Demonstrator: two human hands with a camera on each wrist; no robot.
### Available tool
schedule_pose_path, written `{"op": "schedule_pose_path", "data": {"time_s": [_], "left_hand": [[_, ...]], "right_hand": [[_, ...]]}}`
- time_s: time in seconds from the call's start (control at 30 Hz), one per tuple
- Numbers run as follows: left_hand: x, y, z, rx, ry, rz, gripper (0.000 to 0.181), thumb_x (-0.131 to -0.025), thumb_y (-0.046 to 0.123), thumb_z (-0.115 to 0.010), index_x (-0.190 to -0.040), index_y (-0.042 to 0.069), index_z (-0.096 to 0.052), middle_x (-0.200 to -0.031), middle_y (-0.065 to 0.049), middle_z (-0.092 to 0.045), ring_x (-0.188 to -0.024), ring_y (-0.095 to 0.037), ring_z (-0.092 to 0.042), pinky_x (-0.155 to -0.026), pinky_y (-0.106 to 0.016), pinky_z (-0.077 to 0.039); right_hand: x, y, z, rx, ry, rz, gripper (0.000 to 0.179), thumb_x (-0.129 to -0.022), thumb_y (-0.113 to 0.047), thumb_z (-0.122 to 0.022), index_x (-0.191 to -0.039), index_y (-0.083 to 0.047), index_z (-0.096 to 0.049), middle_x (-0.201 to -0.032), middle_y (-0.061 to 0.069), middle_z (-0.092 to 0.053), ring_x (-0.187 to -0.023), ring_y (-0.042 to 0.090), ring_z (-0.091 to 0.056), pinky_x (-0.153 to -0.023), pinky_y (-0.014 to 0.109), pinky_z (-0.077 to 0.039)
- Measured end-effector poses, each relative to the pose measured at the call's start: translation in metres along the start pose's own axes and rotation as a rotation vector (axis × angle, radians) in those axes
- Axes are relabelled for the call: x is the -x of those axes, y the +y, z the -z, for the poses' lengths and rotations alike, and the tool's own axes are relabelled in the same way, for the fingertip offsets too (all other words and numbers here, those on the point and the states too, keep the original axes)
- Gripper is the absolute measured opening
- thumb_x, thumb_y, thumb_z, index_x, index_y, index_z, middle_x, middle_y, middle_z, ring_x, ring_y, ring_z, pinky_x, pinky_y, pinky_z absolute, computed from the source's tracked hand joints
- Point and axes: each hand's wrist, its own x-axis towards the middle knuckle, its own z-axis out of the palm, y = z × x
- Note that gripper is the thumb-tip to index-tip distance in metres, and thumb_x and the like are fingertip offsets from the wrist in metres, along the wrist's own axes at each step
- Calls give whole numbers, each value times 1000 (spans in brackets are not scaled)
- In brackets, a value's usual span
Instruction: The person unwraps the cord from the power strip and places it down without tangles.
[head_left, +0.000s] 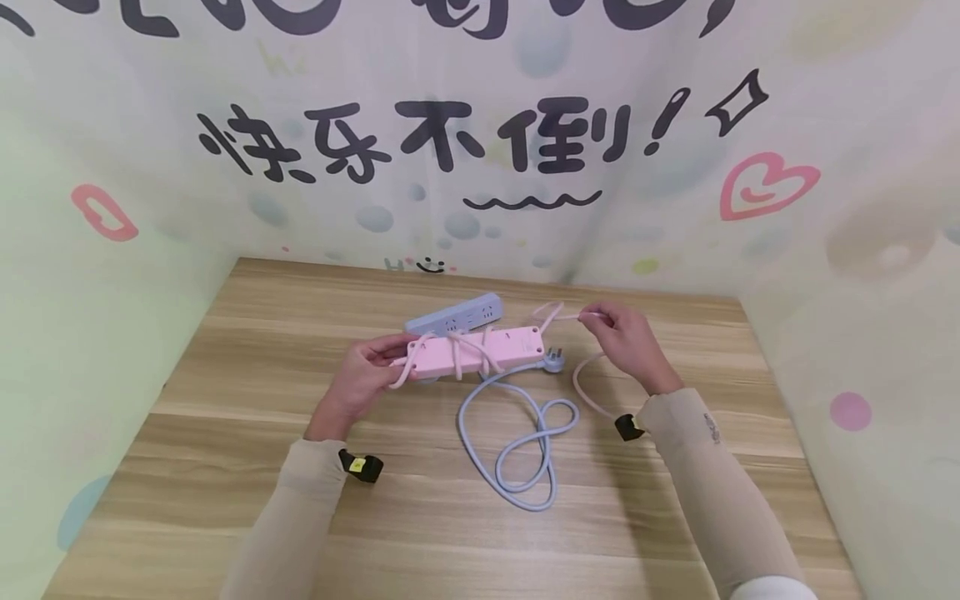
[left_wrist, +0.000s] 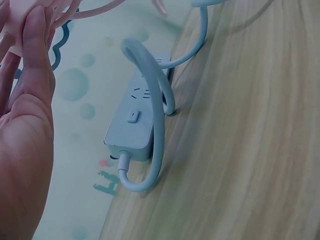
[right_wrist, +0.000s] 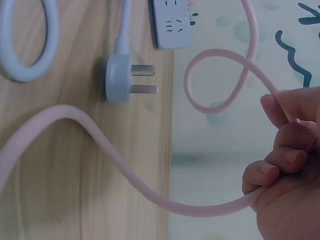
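A pink power strip is held up off the table in my left hand, which grips its left end. Its pale pink cord wraps around the strip several times. From the strip's right end, the cord makes a small loop and runs to my right hand, where curled fingers pinch it. Past that hand the cord hangs down toward the right wrist. Behind and partly beneath the pink strip lies a blue power strip. Its blue cord loops on the table, ending in a blue plug with metal prongs.
The wooden table meets a printed cloth backdrop at its back edge, with cloth walls on both sides. A black camera mount sits on the left wrist, another on the right.
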Motion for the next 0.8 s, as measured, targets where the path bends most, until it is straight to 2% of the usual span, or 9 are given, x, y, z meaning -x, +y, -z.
{"op": "schedule_pose_path", "data": {"time_s": [0.27,0.33,0.47,0.6,0.8], "left_hand": [[2,-4,-4,-70,-1,31,51,-75,-21,-70,-120,3,-72,-106,5,-75,-97,-10,-73,-83,-24,-63],[3,-5,-4,-95,2,46,53,-74,-20,-71,-125,-4,-68,-110,-1,-75,-97,-10,-73,-83,-24,-63],[4,-6,-4,-175,-13,67,57,-76,-18,-70,-131,-17,-57,-124,-21,-71,-96,-8,-73,-83,-24,-63],[5,-5,-4,-225,-47,67,55,-79,-15,-68,-132,-19,-55,-134,-33,-62,-96,-6,-72,-82,-23,-62],[4,-5,-5,-225,-48,64,56,-79,-16,-70,-133,-18,-55,-134,-33,-62,-97,-6,-73,-83,-23,-62]], "right_hand": [[-8,-8,10,-1,69,-2,36,-105,-33,-57,-119,-4,-71,-82,8,-64,-68,16,-49,-64,29,-43],[-8,-12,13,-3,85,11,35,-105,-33,-57,-119,-4,-71,-79,8,-62,-67,16,-48,-63,29,-42],[-9,-19,22,-5,113,35,34,-105,-33,-57,-118,-5,-71,-76,6,-58,-64,16,-46,-60,28,-41],[-11,-29,31,11,154,63,32,-105,-32,-56,-116,-5,-71,-71,3,-54,-59,12,-42,-54,26,-37],[-11,-51,46,-2,242,117,29,-104,-27,-59,-112,-3,-73,-67,2,-51,-55,13,-40,-49,24,-32]]}}
